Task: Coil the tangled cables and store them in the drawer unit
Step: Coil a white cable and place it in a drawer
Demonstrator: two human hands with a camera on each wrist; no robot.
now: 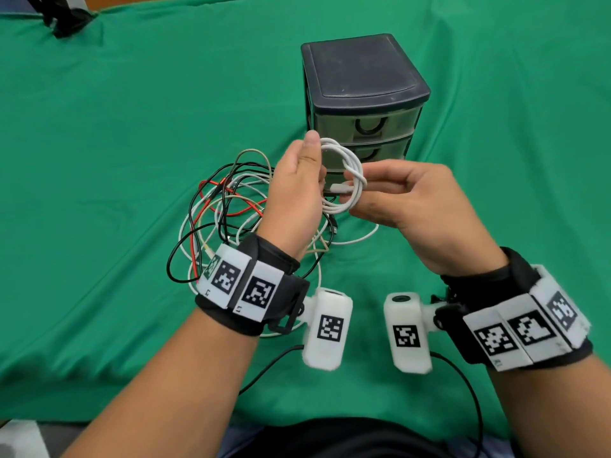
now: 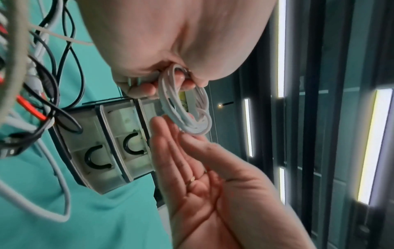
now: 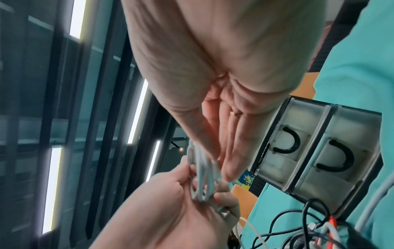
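Note:
A small white cable coil (image 1: 347, 170) is held up in front of the dark drawer unit (image 1: 363, 81), whose three drawers are closed. My left hand (image 1: 317, 160) grips the coil's left side, thumb up. My right hand (image 1: 353, 191) pinches its right side between thumb and fingertips. In the left wrist view the coil (image 2: 183, 107) hangs from my left hand (image 2: 168, 80), with my right hand (image 2: 177, 129) meeting it below. In the right wrist view my right hand (image 3: 219, 165) pinches the coil (image 3: 200, 168). A tangle of black, red and white cables (image 1: 224, 206) lies on the cloth under my left wrist.
Green cloth (image 1: 132, 127) covers the table. A black strap (image 1: 62, 18) lies at the far left corner. Black leads from the wrist cameras (image 1: 264, 368) trail over the near edge. The drawer fronts (image 2: 95, 151) (image 3: 319, 151) have black U-shaped handles.

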